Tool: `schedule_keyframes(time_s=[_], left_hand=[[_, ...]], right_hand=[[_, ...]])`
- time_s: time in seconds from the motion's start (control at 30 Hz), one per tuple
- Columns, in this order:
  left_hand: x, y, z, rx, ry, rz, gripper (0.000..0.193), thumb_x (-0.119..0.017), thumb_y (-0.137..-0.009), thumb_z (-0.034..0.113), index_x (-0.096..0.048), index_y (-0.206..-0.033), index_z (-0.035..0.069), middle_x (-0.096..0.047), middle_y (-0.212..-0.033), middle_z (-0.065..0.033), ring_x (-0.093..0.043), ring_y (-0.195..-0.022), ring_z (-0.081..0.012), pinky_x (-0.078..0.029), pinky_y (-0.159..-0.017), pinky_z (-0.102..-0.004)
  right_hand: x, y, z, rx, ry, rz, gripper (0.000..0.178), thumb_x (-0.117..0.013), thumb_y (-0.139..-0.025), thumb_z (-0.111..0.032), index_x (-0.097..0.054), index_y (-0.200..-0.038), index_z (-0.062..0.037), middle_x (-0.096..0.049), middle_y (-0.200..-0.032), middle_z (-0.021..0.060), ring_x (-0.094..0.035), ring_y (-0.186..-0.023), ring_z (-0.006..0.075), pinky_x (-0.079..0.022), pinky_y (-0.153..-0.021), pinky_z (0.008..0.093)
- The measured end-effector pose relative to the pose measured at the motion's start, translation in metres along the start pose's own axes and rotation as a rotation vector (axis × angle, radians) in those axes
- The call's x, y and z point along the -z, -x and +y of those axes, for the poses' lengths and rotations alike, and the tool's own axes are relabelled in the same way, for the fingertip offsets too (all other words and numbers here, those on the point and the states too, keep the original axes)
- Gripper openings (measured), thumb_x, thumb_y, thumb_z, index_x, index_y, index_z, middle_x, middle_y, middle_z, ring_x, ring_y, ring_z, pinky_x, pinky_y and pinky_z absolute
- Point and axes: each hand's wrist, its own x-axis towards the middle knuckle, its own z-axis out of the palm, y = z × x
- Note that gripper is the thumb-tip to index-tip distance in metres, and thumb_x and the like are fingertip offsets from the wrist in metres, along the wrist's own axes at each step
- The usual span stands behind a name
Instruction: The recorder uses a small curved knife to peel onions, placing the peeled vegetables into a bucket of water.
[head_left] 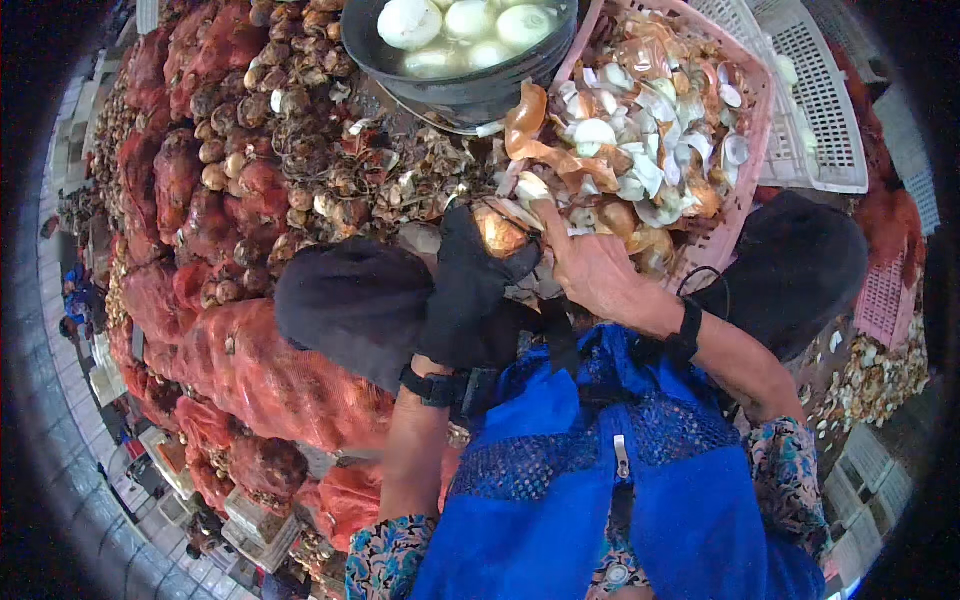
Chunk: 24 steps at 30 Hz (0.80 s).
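My left hand (462,280), in a black glove, is closed around a brown-skinned onion (498,233) between my knees. Bare and bent in from the right, my right hand (605,276) has its fingers curled at the onion's edge. A narrow pale strip lies between the onion and those fingers; whether it is a blade or a piece of skin I cannot make out. Just beyond my right hand is a pink basket (757,135) heaped with onion peels (640,150). Peeled white onions (470,20) sit in a black bucket (455,95) ahead of me.
Unpeeled onions (235,125) and red mesh sacks (270,365) fill the left side. Dry skins (400,175) litter the ground in front. White plastic crates (825,110) stand at the far right, with a pink crate (888,300) nearer. Peel scraps (875,385) lie beside my right knee.
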Motion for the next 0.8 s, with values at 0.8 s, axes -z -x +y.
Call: schedule_keyframes(time_s=[0.8], left_hand=[[0.005,0.001,0.024,0.208,0.211,-0.104,0.054,-0.077,-0.081,0.018,-0.039,-0.115,0.002,-0.059,-0.103,-0.0115,-0.065,-0.087,-0.0183,-0.057,-0.059,-0.0291]], right_hand=[[-0.018,-0.024,0.020,0.100,0.088,0.095,0.072,-0.056,-0.081,-0.005,-0.020,-0.143,0.0014,-0.063,-0.067,0.0229,-0.064,-0.060,0.0417,-0.049,-0.052,0.0519]])
